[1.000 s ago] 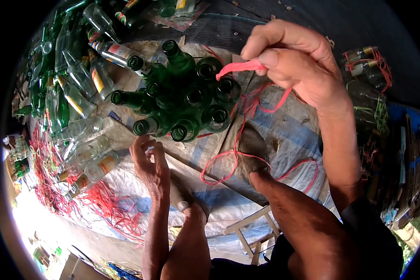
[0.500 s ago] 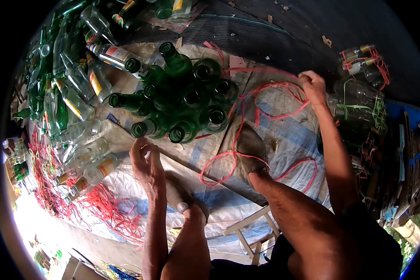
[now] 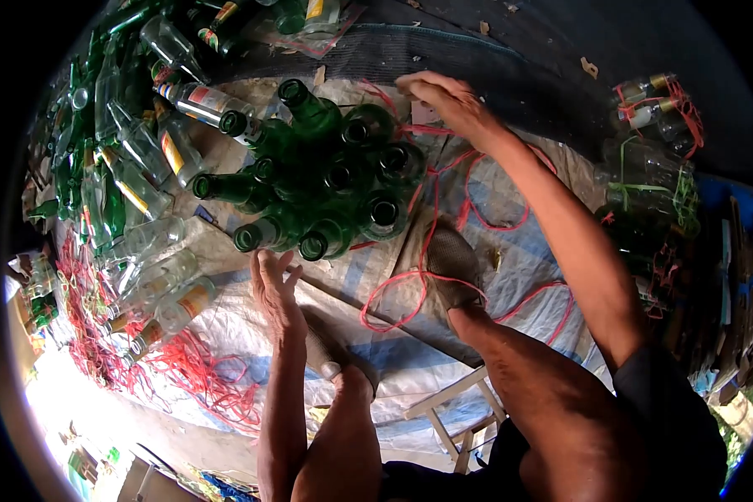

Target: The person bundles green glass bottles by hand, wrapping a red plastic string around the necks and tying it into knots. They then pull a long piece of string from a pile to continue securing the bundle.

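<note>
A cluster of several upright green glass bottles (image 3: 326,180) stands on a woven plastic sheet (image 3: 510,226). A red plastic string (image 3: 431,209) runs from the far side of the cluster down across the sheet and loops past my right foot (image 3: 452,263). My right hand (image 3: 443,100) reaches over behind the cluster and pinches the string there. My left hand (image 3: 274,280) rests on the sheet just below the cluster, fingers spread, holding nothing that I can see.
Many loose clear and green bottles (image 3: 134,176) lie piled at the left. Cut red strings (image 3: 167,368) are heaped at lower left. Tied bottle bundles (image 3: 653,109) stand at the right. A white stool frame (image 3: 448,414) is under my legs.
My right hand swung from high near the camera out to the right, then back over to the far side of the bottle cluster, drawing the red string along. The left hand barely moved.
</note>
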Motion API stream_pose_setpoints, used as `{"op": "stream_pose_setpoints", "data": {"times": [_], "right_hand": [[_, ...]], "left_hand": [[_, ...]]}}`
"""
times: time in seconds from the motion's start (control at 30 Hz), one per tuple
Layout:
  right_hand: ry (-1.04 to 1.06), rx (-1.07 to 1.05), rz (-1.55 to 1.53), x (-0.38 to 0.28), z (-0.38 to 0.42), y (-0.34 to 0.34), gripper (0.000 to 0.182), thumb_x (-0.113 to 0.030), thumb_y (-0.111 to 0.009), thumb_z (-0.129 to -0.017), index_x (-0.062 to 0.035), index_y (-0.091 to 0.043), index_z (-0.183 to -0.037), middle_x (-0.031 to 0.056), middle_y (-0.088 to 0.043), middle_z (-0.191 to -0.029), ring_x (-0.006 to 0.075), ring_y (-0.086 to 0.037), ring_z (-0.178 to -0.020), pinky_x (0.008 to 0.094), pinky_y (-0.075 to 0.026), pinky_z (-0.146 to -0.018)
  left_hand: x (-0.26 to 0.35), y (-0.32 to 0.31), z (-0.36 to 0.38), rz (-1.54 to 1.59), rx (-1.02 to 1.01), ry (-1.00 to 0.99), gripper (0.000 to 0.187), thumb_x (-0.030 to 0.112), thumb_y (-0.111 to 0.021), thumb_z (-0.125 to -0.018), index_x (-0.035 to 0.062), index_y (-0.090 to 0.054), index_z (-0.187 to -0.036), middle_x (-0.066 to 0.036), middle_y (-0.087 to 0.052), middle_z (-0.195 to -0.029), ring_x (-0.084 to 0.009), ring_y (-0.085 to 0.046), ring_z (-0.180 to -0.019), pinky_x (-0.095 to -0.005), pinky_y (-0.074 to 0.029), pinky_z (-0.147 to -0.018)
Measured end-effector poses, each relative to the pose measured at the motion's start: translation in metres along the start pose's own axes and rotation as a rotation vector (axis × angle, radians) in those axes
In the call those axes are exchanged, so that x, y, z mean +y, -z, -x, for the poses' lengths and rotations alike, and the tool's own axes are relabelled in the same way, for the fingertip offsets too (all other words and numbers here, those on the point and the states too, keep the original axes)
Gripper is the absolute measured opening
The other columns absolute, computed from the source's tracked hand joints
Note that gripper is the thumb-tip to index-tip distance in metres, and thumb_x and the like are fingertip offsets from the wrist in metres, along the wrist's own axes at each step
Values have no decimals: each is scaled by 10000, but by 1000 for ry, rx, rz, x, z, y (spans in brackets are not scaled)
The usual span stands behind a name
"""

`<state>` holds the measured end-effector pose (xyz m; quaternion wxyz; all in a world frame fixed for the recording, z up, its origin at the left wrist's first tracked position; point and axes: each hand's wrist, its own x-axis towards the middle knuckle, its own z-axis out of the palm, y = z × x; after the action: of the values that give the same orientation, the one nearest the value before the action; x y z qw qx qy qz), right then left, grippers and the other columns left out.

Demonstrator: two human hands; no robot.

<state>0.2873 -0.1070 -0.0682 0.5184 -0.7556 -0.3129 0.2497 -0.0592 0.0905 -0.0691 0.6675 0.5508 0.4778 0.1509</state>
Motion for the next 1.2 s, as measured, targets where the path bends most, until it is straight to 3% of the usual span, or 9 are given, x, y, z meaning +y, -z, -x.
{"op": "stream_pose_setpoints", "data": {"times": [0.27, 0.5, 0.6, 0.7, 0.8, 0.83, 0.97, 1.07, 1.2], "right_hand": [[-324, -148, -265, 9, -38, -40, 590, -504, -416, -1066, -74, -584, -1432, 88, -620, -1394, 187, -576, -1230, 343, -399, -1097], [-247, -231, -373, 20, -55, -56, 657, -533, -417, -1069, 4, -584, -1408, 115, -598, -1440, 206, -549, -1321, 343, -357, -1165], [-209, -241, -353, 31, -57, -65, 654, -535, -407, -1071, -8, -581, -1417, 114, -586, -1457, 206, -528, -1346, 355, -356, -1166], [-241, -216, -420, 35, -58, -66, 635, -533, -411, -1065, -36, -588, -1419, 102, -590, -1453, 199, -518, -1350, 357, -366, -1153], [-328, -191, -474, 30, -53, -68, 581, -519, -428, -1053, -93, -618, -1399, 76, -613, -1415, 189, -536, -1307, 334, -386, -1117], [-406, -190, -489, 21, -49, -68, 562, -512, -436, -1047, -111, -625, -1392, 66, -622, -1396, 186, -546, -1284, 325, -398, -1099], [-581, -267, -508, 12, -36, -74, 587, -534, -487, -982, -157, -610, -1414, 63, -586, -1447, 219, -515, -1324, 392, -334, -1127], [-570, -219, -531, -3, -31, -73, 494, -451, -461, -1035, -151, -625, -1391, 34, -659, -1274, 162, -599, -1129, 313, -470, -978], [-483, -230, -505, 24, -38, -78, 482, -416, -464, -1042, -152, -606, -1419, 31, -664, -1278, 160, -617, -1107, 300, -478, -972]], "left_hand": [[-5, 5, -9, 79, -126, 183, 641, 603, -522, -1012, 102, -498, -1410, -56, -593, -1356, -257, -613, -1194, -445, -519, -986], [20, 17, -36, -59, -249, 254, 570, 579, -532, -1005, 125, -525, -1350, -51, -616, -1251, -223, -626, -1144, -438, -534, -956], [10, 10, -42, 40, -137, 251, 525, 529, -569, -1005, 126, -532, -1340, -59, -621, -1235, -203, -631, -1098, -391, -559, -907], [-11, 0, -47, -13, -75, -8, 636, 527, -612, -973, 43, -515, -1373, -126, -577, -1353, -261, -598, -1231, -464, -533, -963], [-33, -21, -37, 97, 115, -29, 587, 471, -616, -973, 27, -557, -1353, -128, -570, -1363, -241, -566, -1223, -426, -484, -1006], [-42, -25, -38, 45, 149, -141, 504, 417, -639, -968, 108, -548, -1355, -44, -600, -1259, -209, -604, -1124, -340, -530, -879], [-72, -46, -28, 184, 152, -245, 592, 483, -596, -986, 96, -519, -1427, -74, -598, -1347, -235, -596, -1168, -391, -478, -1026], [-87, -55, -25, 53, 228, -255, 771, 619, -554, -959, 37, -486, -1460, -156, -603, -1353, -285, -580, -1202, -412, -452, -1047], [-84, -77, -14, 137, 322, -326, 500, 374, -592, -1004, 33, -554, -1368, -80, -639, -1260, -205, -616, -1086, -359, -509, -959]]}}
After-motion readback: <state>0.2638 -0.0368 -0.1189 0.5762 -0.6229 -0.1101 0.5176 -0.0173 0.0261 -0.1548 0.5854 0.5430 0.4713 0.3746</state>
